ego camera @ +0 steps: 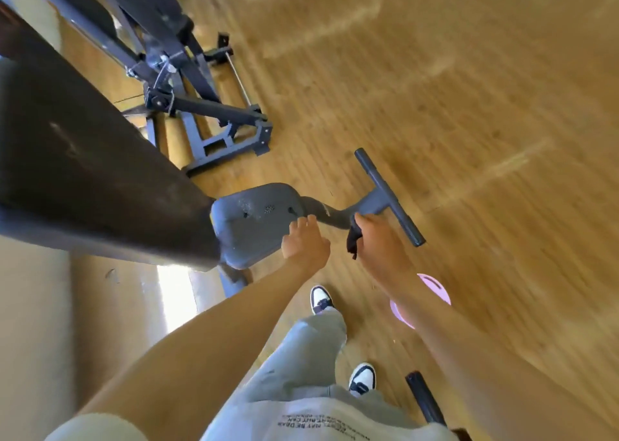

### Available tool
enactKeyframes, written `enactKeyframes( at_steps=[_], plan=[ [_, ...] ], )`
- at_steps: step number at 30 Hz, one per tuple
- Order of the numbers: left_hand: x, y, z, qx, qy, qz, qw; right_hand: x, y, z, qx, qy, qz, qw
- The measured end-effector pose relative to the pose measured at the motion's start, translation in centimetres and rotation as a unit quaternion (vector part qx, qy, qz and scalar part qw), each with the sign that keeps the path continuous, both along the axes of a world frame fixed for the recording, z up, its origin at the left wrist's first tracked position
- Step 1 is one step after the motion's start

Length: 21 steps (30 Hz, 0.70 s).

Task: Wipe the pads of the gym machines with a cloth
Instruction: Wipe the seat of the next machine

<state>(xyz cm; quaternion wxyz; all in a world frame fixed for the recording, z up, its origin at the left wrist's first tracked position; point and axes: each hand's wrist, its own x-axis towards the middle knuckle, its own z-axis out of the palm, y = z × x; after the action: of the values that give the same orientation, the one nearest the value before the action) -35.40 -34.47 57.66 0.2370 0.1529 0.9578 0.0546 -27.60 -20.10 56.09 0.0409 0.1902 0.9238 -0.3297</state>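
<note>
Cloth [353, 239], dark, bunched and hanging limp from the curled right hand [375, 243] just beside the grey seat pad [254, 219], judged light and soft, best gripped wadded; left hand [304, 243] holds nothing, straight fingers touching the scuffed pad's edge

We see seat pad [258, 221]: scuffed matt vinyl | frame [385, 196]: matt painted metal | cloth [353, 239]: dark fabric | floor [435, 88]: glossy wood
</note>
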Motion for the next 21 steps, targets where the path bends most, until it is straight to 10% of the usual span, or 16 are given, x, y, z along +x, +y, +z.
enactKeyframes(
  at_steps=[21],
  plan=[
    [-15.9, -3.3, -14.4, -0.008, -0.088, 0.335, 0.938, -31.0, -3.5, -13.7, 0.051, -0.123, 0.362, 0.923]
  ],
)
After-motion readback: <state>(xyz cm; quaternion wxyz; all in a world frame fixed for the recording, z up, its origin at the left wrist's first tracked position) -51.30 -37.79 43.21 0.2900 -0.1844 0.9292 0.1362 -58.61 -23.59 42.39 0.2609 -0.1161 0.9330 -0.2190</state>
